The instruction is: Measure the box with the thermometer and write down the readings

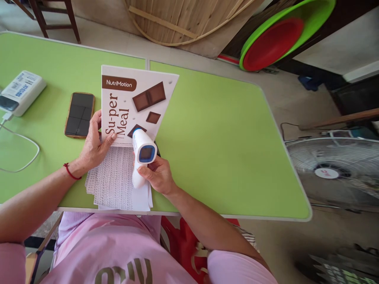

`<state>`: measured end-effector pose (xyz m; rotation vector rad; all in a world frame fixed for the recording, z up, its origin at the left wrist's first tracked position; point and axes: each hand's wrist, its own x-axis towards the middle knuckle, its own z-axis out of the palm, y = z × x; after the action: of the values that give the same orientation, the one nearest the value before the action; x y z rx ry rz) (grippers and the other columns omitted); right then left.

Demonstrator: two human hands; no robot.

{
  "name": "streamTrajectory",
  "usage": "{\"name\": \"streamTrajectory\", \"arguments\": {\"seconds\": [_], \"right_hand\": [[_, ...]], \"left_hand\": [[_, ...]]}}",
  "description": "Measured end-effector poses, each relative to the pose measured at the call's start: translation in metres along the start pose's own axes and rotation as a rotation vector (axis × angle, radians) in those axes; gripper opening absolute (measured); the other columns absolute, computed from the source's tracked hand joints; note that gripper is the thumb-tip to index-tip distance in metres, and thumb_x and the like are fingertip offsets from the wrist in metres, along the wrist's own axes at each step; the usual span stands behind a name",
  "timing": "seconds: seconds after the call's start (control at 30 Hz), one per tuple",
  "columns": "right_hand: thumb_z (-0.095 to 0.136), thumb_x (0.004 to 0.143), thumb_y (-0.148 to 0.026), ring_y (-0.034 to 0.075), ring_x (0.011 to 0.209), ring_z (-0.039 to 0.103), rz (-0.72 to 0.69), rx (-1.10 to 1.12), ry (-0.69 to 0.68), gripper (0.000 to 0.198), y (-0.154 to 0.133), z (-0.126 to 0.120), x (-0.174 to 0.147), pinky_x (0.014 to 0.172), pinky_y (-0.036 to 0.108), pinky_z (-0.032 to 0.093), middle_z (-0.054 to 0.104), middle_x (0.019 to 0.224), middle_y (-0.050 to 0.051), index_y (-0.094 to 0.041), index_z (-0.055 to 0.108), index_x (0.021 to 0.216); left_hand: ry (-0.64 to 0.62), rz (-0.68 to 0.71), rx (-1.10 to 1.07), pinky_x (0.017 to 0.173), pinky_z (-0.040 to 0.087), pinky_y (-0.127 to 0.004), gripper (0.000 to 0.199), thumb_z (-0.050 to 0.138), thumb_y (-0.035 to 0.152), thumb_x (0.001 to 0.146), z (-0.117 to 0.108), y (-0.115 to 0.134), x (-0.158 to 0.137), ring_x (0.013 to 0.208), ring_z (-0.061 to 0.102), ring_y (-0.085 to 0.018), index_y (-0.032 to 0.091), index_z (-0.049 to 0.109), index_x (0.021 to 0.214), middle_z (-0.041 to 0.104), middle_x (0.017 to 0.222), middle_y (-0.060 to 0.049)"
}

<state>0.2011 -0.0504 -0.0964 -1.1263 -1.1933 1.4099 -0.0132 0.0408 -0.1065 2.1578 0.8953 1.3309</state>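
Observation:
My left hand [96, 144] grips the lower left edge of a white box [118, 104] printed "NutriMotion Su-per Meal" with pictures of chocolate pieces. The thumb lies on its front and the other fingers are mostly hidden behind it. In my right hand [158, 173] is a white infrared thermometer [141, 154], its blue-rimmed screen facing me and its head over the box's lower right part. I cannot tell whether it touches the box. Under both lie several sheets of handwritten paper [114, 185] at the table's near edge. A dark thing behind the thermometer is mostly hidden.
On the green table [219, 146], a smartphone [79, 115] lies left of the box. Farther left is a white power bank [22, 92] with a white cable [37, 146]. A fan [328, 173] stands beyond the right edge. Green and red basins [274, 43] lean at the back.

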Motion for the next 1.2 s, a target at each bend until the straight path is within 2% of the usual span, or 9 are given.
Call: {"name": "streamTrajectory", "arguments": {"seconds": [0.6, 0.67, 0.73, 0.8, 0.87, 0.93, 1.0, 1.1, 1.2], "right_hand": [[0.081, 0.067, -0.070, 0.015, 0.064, 0.057, -0.035, -0.028, 0.000, 0.049, -0.004, -0.003, 0.000, 0.058, 0.032, 0.053, 0.064, 0.071, 0.000, -0.024, 0.070, 0.082], [0.078, 0.070, -0.070, 0.016, 0.064, 0.058, -0.118, -0.077, 0.064, 0.048, -0.006, -0.004, 0.000, 0.058, 0.034, 0.054, 0.066, 0.072, 0.000, -0.025, 0.070, 0.082], [0.072, 0.075, -0.072, 0.018, 0.065, 0.059, -0.246, -0.202, 0.199, 0.047, -0.009, -0.010, 0.002, 0.060, 0.036, 0.055, 0.067, 0.073, 0.002, -0.026, 0.069, 0.083], [0.065, 0.081, -0.072, 0.021, 0.070, 0.062, -0.357, -0.415, 0.379, 0.046, -0.010, -0.024, 0.006, 0.064, 0.039, 0.057, 0.067, 0.078, 0.004, -0.027, 0.069, 0.088], [0.064, 0.084, -0.068, 0.023, 0.079, 0.064, -0.408, -0.656, 0.540, 0.046, -0.007, -0.044, 0.012, 0.071, 0.042, 0.058, 0.068, 0.086, 0.007, -0.025, 0.071, 0.101], [0.067, 0.082, -0.064, 0.026, 0.089, 0.066, -0.392, -0.831, 0.614, 0.057, -0.001, -0.066, 0.019, 0.080, 0.045, 0.059, 0.069, 0.098, 0.010, -0.021, 0.068, 0.120], [0.069, 0.080, -0.061, 0.027, 0.090, 0.065, -0.321, -0.930, 0.641, 0.061, 0.006, -0.083, 0.026, 0.082, 0.048, 0.058, 0.070, 0.097, 0.010, -0.019, 0.066, 0.125], [0.070, 0.079, -0.056, 0.028, 0.090, 0.064, -0.228, -1.019, 0.679, 0.052, 0.015, -0.095, 0.032, 0.082, 0.048, 0.056, 0.072, 0.097, 0.010, -0.020, 0.070, 0.115], [0.072, 0.076, -0.055, 0.028, 0.088, 0.063, -0.159, -1.079, 0.678, 0.045, 0.021, -0.096, 0.035, 0.077, 0.044, 0.053, 0.072, 0.094, 0.009, -0.021, 0.071, 0.105]], "left_hand": [[-0.018, -0.009, 0.031, 0.109, 0.053, -0.045, 0.060, 0.056, 0.047, 0.104, -0.003, -0.001, 0.000, 0.132, 0.054, -0.030, 0.026, 0.029, 0.153, 0.045, 0.148, -0.017], [-0.018, -0.020, 0.031, 0.110, 0.052, -0.046, 0.060, 0.056, 0.049, 0.104, -0.003, -0.001, 0.000, 0.133, 0.054, -0.030, 0.026, 0.029, 0.153, 0.045, 0.149, -0.017], [-0.016, -0.028, 0.028, 0.111, 0.052, -0.047, 0.060, 0.055, 0.051, 0.103, -0.002, -0.001, -0.001, 0.133, 0.053, -0.030, 0.026, 0.030, 0.153, 0.044, 0.150, -0.017], [-0.008, -0.033, 0.021, 0.111, 0.052, -0.047, 0.061, 0.054, 0.053, 0.103, -0.001, -0.001, -0.001, 0.134, 0.052, -0.030, 0.027, 0.030, 0.152, 0.044, 0.150, -0.017], [-0.002, -0.039, 0.018, 0.111, 0.053, -0.047, 0.061, 0.054, 0.053, 0.103, 0.000, -0.001, -0.001, 0.134, 0.052, -0.030, 0.027, 0.030, 0.152, 0.044, 0.151, -0.017], [-0.011, -0.039, 0.020, 0.111, 0.053, -0.046, 0.060, 0.054, 0.052, 0.104, 0.000, 0.000, -0.001, 0.135, 0.052, -0.030, 0.028, 0.030, 0.152, 0.043, 0.152, -0.017], [-0.023, -0.033, 0.028, 0.111, 0.052, -0.047, 0.059, 0.053, 0.051, 0.104, -0.001, 0.001, 0.000, 0.135, 0.052, -0.030, 0.028, 0.030, 0.152, 0.042, 0.153, -0.017], [-0.030, -0.021, 0.036, 0.111, 0.051, -0.049, 0.058, 0.054, 0.050, 0.104, -0.003, 0.002, 0.001, 0.135, 0.051, -0.031, 0.028, 0.030, 0.152, 0.041, 0.153, -0.017], [-0.034, -0.021, 0.025, 0.112, 0.051, -0.048, 0.058, 0.055, 0.050, 0.104, -0.003, 0.002, 0.001, 0.134, 0.052, -0.031, 0.027, 0.031, 0.152, 0.042, 0.152, -0.017]]}}
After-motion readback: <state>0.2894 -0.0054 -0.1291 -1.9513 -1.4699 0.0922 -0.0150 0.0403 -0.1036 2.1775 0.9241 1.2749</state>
